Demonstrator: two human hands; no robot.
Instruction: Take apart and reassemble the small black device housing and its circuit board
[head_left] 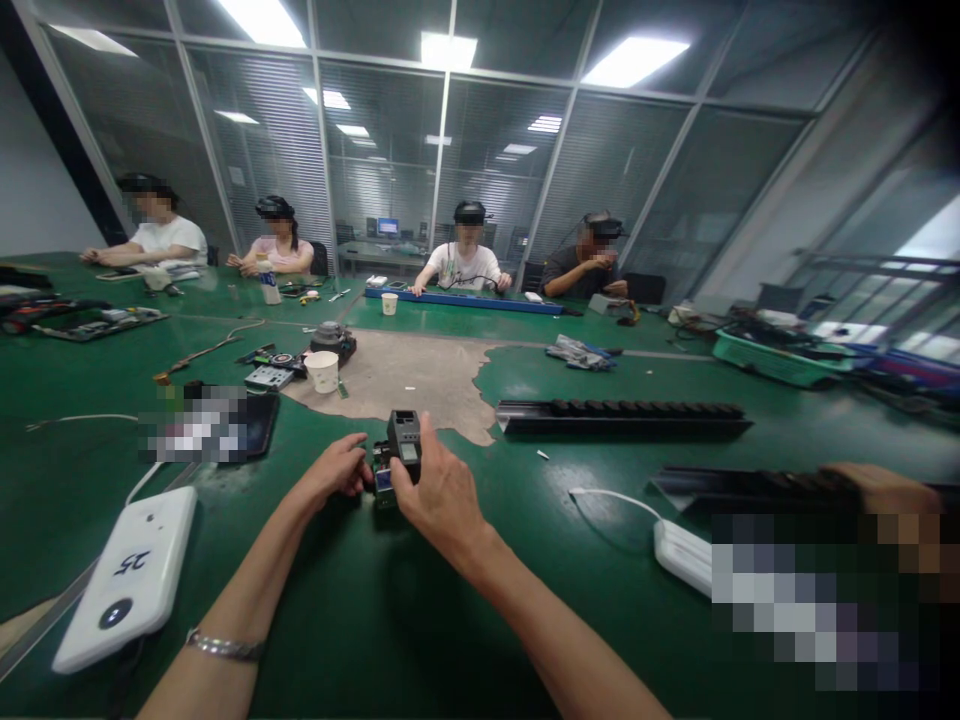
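A small black electronic device (406,428), with a grey-lit window and slots on its top, stands on the green table in front of me. Some green circuit board (381,462) shows along its left side. My right hand (446,490) grips the casing from the right, thumb in front and index finger stretched along the side. Curled fingers of my left hand (343,468) press against the device's left edge; their tips are partly hidden. A metal bracelet (225,648) sits on my left wrist.
White power bank (150,560) lies at left, another (682,555) at right with a cable. Beyond stand a paper cup (322,371) and a long black rail (622,418). A co-worker's hand (885,488) rests on a second rail. Several people sit across the table.
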